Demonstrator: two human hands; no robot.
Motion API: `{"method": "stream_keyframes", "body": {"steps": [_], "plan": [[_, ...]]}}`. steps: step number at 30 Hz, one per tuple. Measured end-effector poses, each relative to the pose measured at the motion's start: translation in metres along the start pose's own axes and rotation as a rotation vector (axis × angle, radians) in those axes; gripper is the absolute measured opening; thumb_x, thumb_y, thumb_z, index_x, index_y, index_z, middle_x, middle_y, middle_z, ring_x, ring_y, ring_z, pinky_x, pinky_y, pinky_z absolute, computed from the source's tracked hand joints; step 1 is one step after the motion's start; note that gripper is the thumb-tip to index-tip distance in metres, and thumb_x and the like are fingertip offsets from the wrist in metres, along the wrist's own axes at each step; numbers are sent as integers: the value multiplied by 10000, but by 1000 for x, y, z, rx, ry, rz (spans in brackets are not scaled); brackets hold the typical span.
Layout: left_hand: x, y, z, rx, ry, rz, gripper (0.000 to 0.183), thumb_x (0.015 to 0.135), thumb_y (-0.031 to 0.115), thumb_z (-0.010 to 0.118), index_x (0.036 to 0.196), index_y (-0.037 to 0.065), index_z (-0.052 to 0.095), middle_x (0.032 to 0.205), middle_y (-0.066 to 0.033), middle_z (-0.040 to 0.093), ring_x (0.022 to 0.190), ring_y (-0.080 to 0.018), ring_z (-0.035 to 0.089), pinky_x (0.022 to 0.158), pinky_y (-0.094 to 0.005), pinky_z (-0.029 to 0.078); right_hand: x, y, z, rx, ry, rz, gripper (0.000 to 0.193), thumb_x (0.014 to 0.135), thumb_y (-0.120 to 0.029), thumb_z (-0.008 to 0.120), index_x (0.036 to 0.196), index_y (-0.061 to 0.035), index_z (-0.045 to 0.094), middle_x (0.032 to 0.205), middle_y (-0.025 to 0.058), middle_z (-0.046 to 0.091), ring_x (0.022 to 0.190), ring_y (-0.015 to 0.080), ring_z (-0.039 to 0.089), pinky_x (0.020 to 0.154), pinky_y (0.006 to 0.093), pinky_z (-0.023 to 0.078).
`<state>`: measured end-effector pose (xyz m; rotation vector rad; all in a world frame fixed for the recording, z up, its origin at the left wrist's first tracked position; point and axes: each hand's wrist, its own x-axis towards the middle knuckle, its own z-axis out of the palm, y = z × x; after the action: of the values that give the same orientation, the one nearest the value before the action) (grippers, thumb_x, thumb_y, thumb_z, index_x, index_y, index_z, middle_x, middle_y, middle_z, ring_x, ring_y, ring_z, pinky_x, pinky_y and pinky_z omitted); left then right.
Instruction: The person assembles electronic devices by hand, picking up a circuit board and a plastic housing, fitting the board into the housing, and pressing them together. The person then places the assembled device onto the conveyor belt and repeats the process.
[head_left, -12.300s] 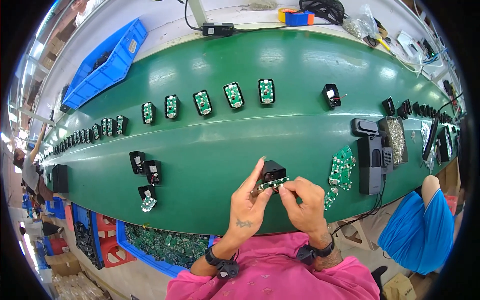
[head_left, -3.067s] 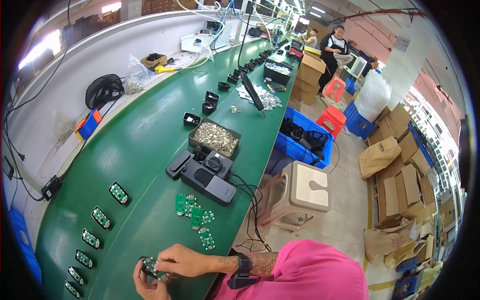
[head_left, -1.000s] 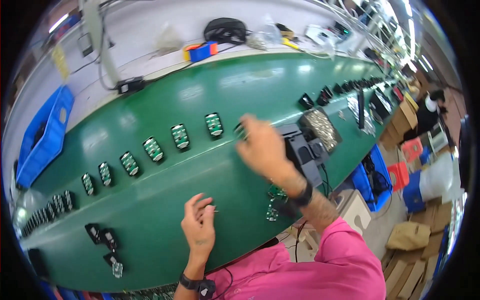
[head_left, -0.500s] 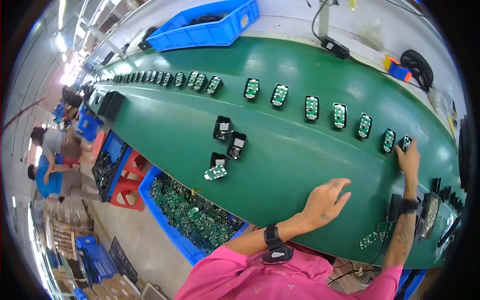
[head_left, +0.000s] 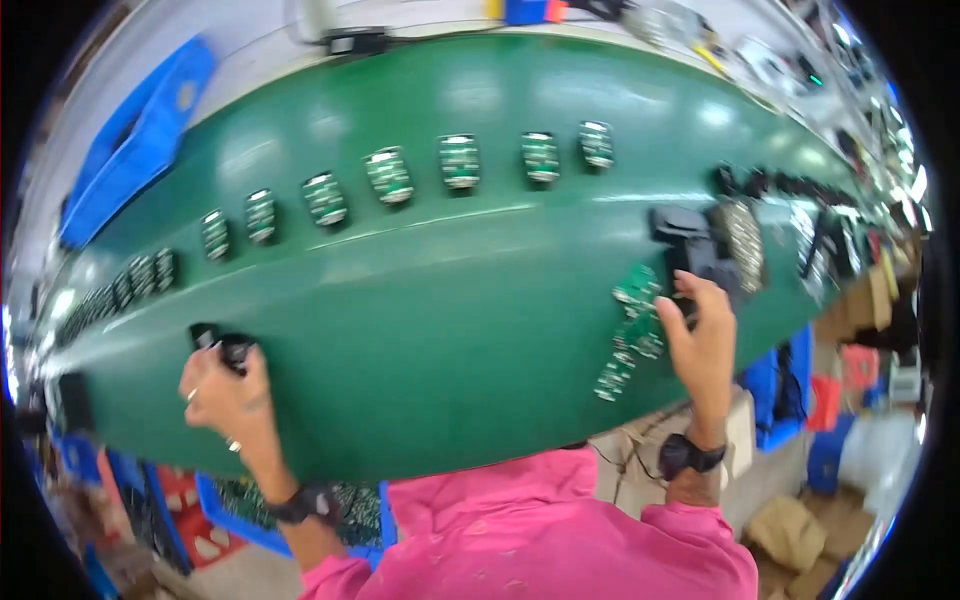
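Observation:
My left hand [head_left: 225, 400] is at the left of the green table, fingers curled beside two black plastic cases [head_left: 237, 352]. Whatever lies under its palm is hidden, and blur hides what the fingers grip. My right hand [head_left: 703, 335] is over the right side, thumb and forefinger apart, beside a loose cluster of green circuit boards [head_left: 640, 330]. Dark cases [head_left: 685, 222] lie just beyond its fingertips. Along the far side, black cases with green boards in them form a curved row, one of them a cased board [head_left: 459, 162] near the middle.
A blue bin [head_left: 140, 140] stands at the far left. Below the table's near edge is another blue bin [head_left: 365, 515] of circuit boards. A clear bag [head_left: 740, 245] and several dark parts lie at the right. A black adapter [head_left: 357, 42] sits at the back edge.
The view has swung to the right. My right hand has left the last cased board of the row and come back to the loose boards. My left hand has moved left to the black cases.

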<state>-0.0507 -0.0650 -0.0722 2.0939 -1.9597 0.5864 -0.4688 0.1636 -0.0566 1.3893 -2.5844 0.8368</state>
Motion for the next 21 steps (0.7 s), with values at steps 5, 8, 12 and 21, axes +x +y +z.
{"method": "stream_keyframes", "body": {"steps": [5,8,12,21], "plan": [[-36,73,-33,-801,-146,131,420,848,254,759,1136,3,585,931,-206,700,782,-346,697,737,-416,539,-35,9,-19,51,-93,230,367,815,-34,735,1168,14,644,921,131,632,833,217,620,748,330,500],[-70,119,-39,-688,-381,227,505,825,274,779,1205,16,569,975,-221,694,856,-390,687,783,-449,537,-49,3,-16,-36,-188,150,449,775,25,703,1214,-42,635,1043,137,560,834,271,573,769,350,490],[-92,124,-33,-825,-205,464,726,755,308,830,1339,33,499,1327,-222,566,787,-371,664,732,-445,543,-47,1,-4,-213,-228,-9,483,757,70,625,1218,-75,651,1193,158,507,995,304,553,901,403,467],[-42,95,-23,-1026,-683,885,916,709,208,846,1497,276,384,1595,-182,258,1301,-421,502,968,-463,532,-46,33,0,-246,-304,-191,488,776,68,643,1257,14,578,1338,239,529,1259,419,488,1093,463,377]]}}
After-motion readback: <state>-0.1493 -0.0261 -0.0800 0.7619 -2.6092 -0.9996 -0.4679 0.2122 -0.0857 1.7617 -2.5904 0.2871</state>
